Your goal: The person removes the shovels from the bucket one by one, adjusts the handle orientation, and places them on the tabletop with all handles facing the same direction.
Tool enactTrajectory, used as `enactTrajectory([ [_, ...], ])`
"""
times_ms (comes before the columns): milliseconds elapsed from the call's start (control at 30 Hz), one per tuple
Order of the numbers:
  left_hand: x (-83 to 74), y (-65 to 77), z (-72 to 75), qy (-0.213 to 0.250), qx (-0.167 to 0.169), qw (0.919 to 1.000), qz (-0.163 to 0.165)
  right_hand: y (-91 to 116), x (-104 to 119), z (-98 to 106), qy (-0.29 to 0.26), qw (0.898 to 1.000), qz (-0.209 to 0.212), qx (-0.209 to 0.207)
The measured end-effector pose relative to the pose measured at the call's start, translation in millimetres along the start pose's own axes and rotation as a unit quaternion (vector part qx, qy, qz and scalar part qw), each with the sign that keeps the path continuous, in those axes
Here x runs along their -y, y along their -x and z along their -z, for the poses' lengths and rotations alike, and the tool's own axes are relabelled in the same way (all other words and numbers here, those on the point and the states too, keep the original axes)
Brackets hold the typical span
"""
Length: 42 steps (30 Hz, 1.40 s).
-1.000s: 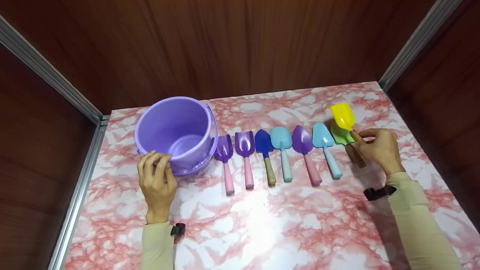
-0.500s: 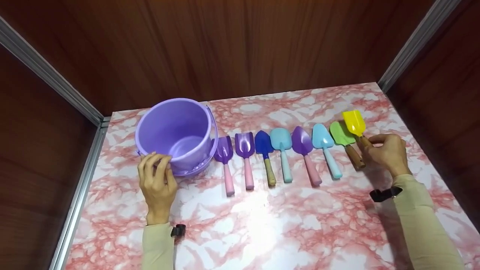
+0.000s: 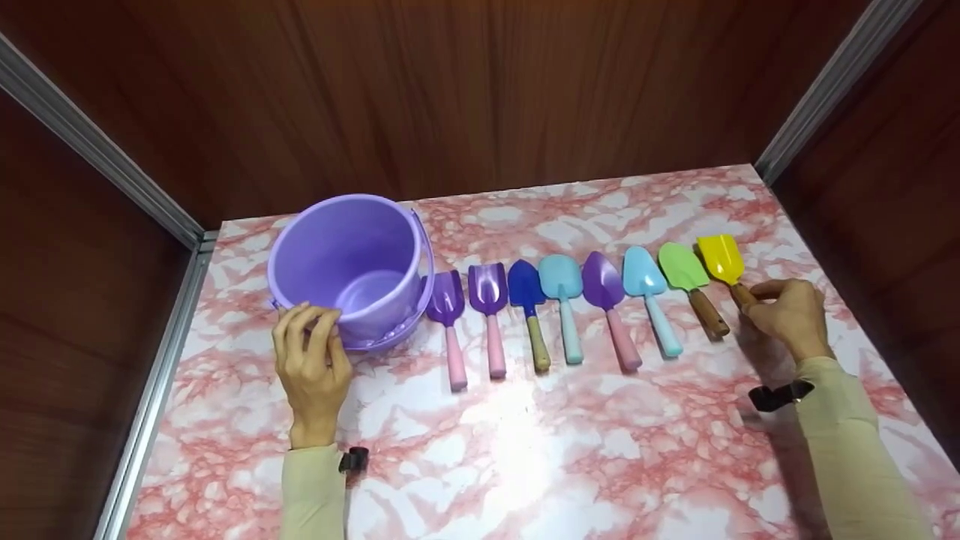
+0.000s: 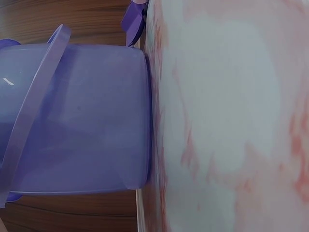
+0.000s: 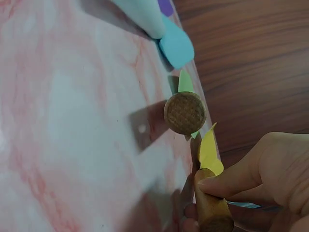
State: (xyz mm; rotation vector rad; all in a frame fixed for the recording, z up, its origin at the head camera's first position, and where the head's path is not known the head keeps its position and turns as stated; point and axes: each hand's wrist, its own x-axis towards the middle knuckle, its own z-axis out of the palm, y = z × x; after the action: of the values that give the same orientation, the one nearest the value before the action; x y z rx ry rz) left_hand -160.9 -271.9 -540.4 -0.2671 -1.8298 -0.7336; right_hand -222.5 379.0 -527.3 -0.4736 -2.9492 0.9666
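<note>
My right hand (image 3: 791, 315) pinches the wooden handle of a yellow hand shovel (image 3: 721, 257), whose blade points away at the right end of a row. In the right wrist view, thumb and fingers close round that handle (image 5: 212, 208). My left hand (image 3: 311, 367) holds the near rim of a purple bucket (image 3: 375, 330), fingertips bent over the edge. The bucket stands upright with its handle hanging at the right side. Beside the yellow shovel lies a green trowel (image 3: 684, 266) with a brown wooden handle.
Left of the green trowel lie a light blue trowel (image 3: 643, 271), a purple trowel (image 3: 604, 281), a light blue shovel (image 3: 560, 277), a dark blue trowel (image 3: 526, 283) and two purple scoops with pink handles. Wood-patterned panels (image 3: 480, 97) border the marbled table (image 3: 420, 465).
My right hand has moved right and towards me, bringing the yellow shovel from over the green trowel down to the row's right end. The left hand stays at the bucket rim.
</note>
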Motion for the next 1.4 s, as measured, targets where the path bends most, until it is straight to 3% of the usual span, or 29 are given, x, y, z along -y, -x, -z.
enactTrajectory([
  [367,-0.3,0.2,-0.5,0.000,-0.004,1.0000,-0.004,6.6,-5.5,-0.7,-0.009,1.000,0.024,-0.015],
  [767,-1.0,2.2,0.7,-0.003,0.006,0.9999,-0.009,16.6,-15.0,-3.8,-0.001,1.000,0.017,-0.012],
  [1000,2.4,-5.4,2.7,-0.022,0.003,0.9994,-0.026,11.8,-7.9,-4.5,0.001,1.000,0.026,-0.010],
  [1167,4.4,-15.5,12.9,-0.037,0.039,0.9975,-0.047,7.7,0.6,0.0,0.008,1.000,0.025,0.004],
  [1400,3.8,-34.8,37.8,-0.042,0.159,0.9850,-0.054,-4.4,25.4,11.8,0.023,0.999,0.048,0.001],
])
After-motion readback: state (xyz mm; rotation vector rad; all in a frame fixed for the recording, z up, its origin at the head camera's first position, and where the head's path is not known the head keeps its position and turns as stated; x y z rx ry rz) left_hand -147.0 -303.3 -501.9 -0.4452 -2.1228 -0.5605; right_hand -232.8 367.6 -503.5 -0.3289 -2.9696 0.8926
